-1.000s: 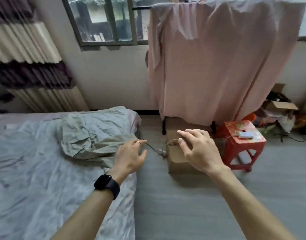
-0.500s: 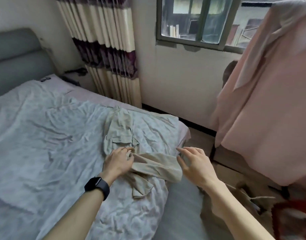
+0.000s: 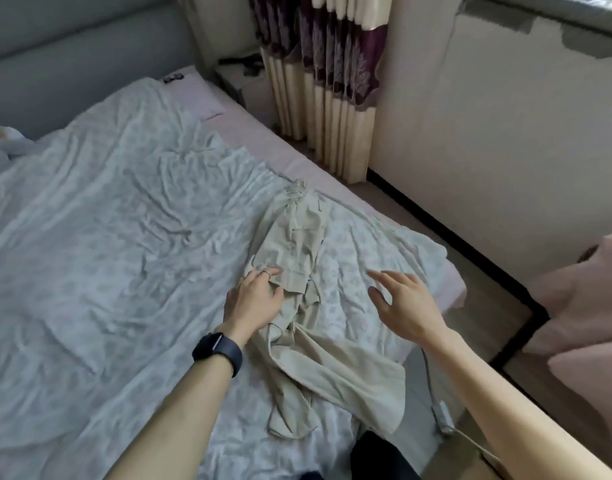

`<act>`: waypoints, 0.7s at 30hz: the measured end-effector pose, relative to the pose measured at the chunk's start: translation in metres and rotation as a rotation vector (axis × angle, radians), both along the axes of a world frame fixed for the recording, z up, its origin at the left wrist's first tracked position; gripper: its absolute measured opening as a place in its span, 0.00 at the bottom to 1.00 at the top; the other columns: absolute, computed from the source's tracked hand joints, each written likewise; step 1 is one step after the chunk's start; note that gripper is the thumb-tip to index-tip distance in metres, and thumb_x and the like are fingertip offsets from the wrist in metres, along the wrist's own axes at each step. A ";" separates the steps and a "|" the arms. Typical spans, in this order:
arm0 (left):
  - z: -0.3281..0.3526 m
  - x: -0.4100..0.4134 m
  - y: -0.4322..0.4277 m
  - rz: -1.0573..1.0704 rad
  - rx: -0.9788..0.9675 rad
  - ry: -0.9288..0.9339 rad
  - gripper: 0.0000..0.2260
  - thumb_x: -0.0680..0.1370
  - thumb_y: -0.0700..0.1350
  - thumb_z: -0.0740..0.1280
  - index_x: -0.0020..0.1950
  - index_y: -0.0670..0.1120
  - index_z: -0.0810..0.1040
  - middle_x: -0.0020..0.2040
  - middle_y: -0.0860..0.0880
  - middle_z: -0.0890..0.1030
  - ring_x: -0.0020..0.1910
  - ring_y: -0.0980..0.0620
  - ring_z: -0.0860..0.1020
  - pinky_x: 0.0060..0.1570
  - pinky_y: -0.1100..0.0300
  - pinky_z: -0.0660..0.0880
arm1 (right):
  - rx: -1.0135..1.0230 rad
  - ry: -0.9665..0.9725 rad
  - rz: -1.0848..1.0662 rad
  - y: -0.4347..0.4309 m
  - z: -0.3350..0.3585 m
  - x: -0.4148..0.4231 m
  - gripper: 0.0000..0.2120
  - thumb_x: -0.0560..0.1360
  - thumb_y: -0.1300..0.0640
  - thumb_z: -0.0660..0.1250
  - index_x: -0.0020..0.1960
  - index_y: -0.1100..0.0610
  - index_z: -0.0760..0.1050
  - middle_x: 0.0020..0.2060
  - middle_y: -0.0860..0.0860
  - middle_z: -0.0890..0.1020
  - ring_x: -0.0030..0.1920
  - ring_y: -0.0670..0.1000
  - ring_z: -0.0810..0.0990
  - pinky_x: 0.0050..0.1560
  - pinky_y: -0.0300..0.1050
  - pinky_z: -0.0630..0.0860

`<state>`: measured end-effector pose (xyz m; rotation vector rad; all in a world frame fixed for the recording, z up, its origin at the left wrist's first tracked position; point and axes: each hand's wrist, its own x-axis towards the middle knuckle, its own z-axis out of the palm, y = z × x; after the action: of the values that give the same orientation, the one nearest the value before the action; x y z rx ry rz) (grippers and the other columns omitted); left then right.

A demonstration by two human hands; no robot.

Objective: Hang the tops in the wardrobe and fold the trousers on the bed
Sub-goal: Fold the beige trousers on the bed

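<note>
Crumpled beige trousers (image 3: 308, 258) lie on the bed (image 3: 89, 237), near its right edge, with one leg trailing toward me over the edge. My left hand (image 3: 254, 299), a dark watch on its wrist, rests on the trousers near their middle; its fingers lie on the cloth and I cannot tell whether they pinch it. My right hand (image 3: 403, 303) hovers over the sheet to the right of the trousers, fingers spread and holding nothing.
A striped cream and purple curtain (image 3: 332, 81) hangs by the wall past the bed. Pink fabric (image 3: 588, 317) hangs at the far right. A white cable with an adapter (image 3: 443, 415) lies on the floor beside the bed. A grey headboard (image 3: 72, 46) stands at the back left.
The view has swung left and down from the pink fabric and floor to the bed. My left hand has come onto the trousers and my right hand has moved over the sheet beside them.
</note>
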<state>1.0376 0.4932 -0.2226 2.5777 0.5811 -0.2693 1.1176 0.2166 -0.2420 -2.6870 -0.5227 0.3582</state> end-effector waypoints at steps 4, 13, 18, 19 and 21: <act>-0.006 0.041 0.003 -0.002 -0.004 0.077 0.20 0.81 0.52 0.60 0.73 0.56 0.71 0.74 0.52 0.70 0.70 0.47 0.70 0.64 0.53 0.69 | -0.029 0.025 0.053 0.011 -0.008 0.049 0.22 0.83 0.42 0.56 0.76 0.44 0.68 0.71 0.46 0.74 0.72 0.54 0.68 0.71 0.49 0.66; -0.039 0.139 0.043 -0.058 0.055 0.175 0.20 0.82 0.53 0.59 0.75 0.56 0.68 0.74 0.53 0.69 0.70 0.47 0.70 0.65 0.51 0.71 | -0.116 0.157 0.096 0.059 -0.069 0.139 0.25 0.83 0.41 0.54 0.79 0.45 0.63 0.74 0.49 0.71 0.74 0.56 0.65 0.72 0.51 0.65; -0.088 0.203 0.057 -0.038 0.071 0.239 0.22 0.82 0.53 0.59 0.76 0.55 0.66 0.75 0.54 0.66 0.70 0.48 0.69 0.66 0.52 0.69 | -0.159 0.274 0.121 0.083 -0.141 0.221 0.27 0.83 0.41 0.54 0.80 0.46 0.59 0.78 0.52 0.64 0.77 0.58 0.61 0.74 0.52 0.63; -0.096 0.210 0.061 -0.028 0.069 0.256 0.22 0.82 0.53 0.59 0.77 0.54 0.65 0.76 0.54 0.65 0.71 0.48 0.68 0.66 0.52 0.69 | -0.170 0.299 0.126 0.088 -0.152 0.229 0.27 0.83 0.41 0.54 0.81 0.46 0.57 0.79 0.52 0.62 0.78 0.58 0.59 0.75 0.53 0.61; -0.120 0.239 0.070 -0.015 0.087 0.290 0.24 0.82 0.54 0.60 0.78 0.54 0.63 0.77 0.53 0.63 0.73 0.47 0.67 0.67 0.52 0.68 | -0.193 0.352 0.149 0.100 -0.181 0.255 0.28 0.83 0.41 0.53 0.81 0.46 0.54 0.81 0.53 0.56 0.80 0.58 0.52 0.77 0.55 0.58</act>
<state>1.2763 0.5630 -0.3422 2.6467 0.6892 -0.6438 1.3725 0.3162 -0.4230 -2.6816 -0.6064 0.9463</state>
